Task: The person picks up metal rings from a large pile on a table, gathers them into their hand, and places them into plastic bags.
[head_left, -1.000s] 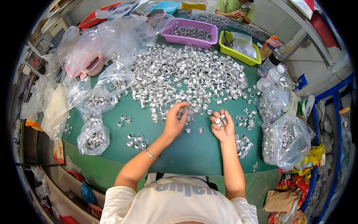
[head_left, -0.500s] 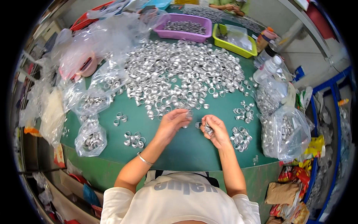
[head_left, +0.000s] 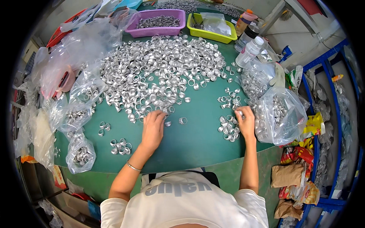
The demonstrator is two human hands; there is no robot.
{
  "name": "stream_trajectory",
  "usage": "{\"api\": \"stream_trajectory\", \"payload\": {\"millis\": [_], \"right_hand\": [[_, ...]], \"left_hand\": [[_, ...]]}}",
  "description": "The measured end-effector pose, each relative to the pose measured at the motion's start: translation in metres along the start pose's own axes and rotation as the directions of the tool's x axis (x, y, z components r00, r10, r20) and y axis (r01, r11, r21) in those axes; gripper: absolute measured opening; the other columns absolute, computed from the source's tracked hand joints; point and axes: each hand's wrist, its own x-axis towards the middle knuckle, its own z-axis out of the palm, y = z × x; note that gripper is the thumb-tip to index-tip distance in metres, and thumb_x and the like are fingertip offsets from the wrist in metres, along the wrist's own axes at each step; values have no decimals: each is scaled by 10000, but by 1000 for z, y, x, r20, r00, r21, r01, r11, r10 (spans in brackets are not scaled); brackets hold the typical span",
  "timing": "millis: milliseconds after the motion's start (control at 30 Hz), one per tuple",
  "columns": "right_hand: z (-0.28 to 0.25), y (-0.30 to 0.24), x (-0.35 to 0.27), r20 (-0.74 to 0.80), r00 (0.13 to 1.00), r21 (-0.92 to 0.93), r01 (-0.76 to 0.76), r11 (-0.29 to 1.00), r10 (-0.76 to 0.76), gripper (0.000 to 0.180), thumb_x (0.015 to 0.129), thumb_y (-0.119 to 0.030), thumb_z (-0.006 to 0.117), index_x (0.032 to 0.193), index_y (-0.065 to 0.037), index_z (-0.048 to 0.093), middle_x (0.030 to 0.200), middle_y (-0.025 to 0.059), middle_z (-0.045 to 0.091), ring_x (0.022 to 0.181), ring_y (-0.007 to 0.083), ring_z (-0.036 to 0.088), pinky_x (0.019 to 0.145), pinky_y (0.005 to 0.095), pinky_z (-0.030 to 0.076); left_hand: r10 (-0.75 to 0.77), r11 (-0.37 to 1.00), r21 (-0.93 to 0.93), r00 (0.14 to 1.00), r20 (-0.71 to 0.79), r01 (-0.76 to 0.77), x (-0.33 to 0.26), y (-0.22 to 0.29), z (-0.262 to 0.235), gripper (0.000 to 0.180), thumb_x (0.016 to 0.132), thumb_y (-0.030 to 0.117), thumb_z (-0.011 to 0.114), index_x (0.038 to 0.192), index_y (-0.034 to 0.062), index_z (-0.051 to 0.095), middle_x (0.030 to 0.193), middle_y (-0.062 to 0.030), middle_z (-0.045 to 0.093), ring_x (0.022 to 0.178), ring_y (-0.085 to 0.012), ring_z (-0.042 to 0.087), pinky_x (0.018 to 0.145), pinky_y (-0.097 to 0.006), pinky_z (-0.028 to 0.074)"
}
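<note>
A broad pile of silver-coloured metal rings (head_left: 163, 64) covers the middle of the green table (head_left: 182, 152). At its near edge my left hand (head_left: 153, 129) lies palm down, fingers stretched over the rings and fingertips touching them. A single ring (head_left: 183, 121) sits apart, to the right of that hand. Over on the right, my right hand (head_left: 246, 122) is closed, with a shiny ring (head_left: 240, 113) at its fingertips. It is beside a small group of rings (head_left: 229, 129), with another small cluster (head_left: 229, 99) just beyond. The palm of the right hand is hidden.
Clear bags of rings stand at the right (head_left: 279, 114) and left (head_left: 81, 154). Small ring groups (head_left: 121, 146) lie front left. Behind the pile are a purple basin (head_left: 156, 23), a yellow-green tray (head_left: 211, 33) and a white bottle (head_left: 249, 52). A blue rack (head_left: 330, 98) stands far right.
My right hand, earlier closed round several rings near the middle, has moved right to the small groups. My left hand has gone from holding a ring to the pile's edge. The view has shifted.
</note>
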Motion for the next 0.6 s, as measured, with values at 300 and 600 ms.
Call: {"api": "stream_trajectory", "payload": {"millis": [300,600], "right_hand": [[-3,1,-36,168,986,132,-42,990,19,354,767,-206,669,1081,-61,595,1138,91,555,1112,270,476,962,378,308],[-11,4,-41,271,960,305,-10,952,-76,567,731,-330,698,1186,-21,557,1281,130,499,1252,313,407,1034,408,317]], "left_hand": [[64,998,33,997,-52,-62,-2,20,9,320,768,-66,559,1078,10,561,1153,-158,514,1097,-338,482,930,-408,383],[371,876,-440,860,352,-198,40,110,90,1000,633,257,807,1408,29,218,1427,-220,277,1339,-384,241,1085,-476,254]]}}
